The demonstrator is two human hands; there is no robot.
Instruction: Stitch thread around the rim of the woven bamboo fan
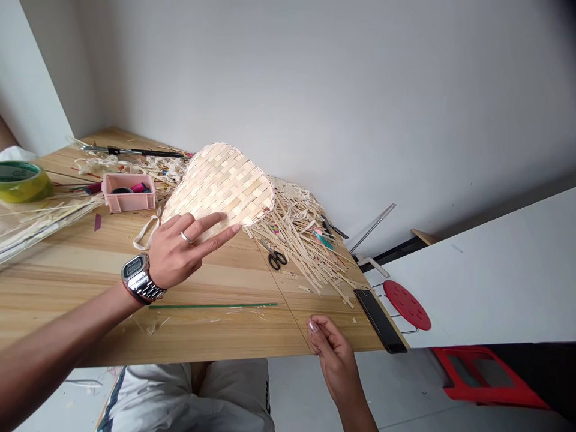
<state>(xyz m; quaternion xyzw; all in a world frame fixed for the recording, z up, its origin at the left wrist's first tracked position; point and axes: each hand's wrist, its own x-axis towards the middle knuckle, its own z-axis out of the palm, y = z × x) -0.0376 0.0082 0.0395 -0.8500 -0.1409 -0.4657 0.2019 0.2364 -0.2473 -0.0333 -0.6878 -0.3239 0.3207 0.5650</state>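
A heart-shaped woven bamboo mat [220,183] lies on the wooden table [67,270], its far side resting on a heap of bamboo strips [301,234]. My left hand [184,252], with a ring and a steel wristwatch, is stretched out with fingers apart, fingertips at the mat's near edge. At the table's front edge my right hand [330,351] pinches something thin that I cannot make out. A long green strip [211,306] lies on the table between the two hands.
Black scissors [275,258] lie by the strips. A pink box [129,192] and a green tape roll [22,180] stand at the left. A black phone [380,321] lies at the table's right corner. A red stool [407,305] and red frame [486,375] stand beyond.
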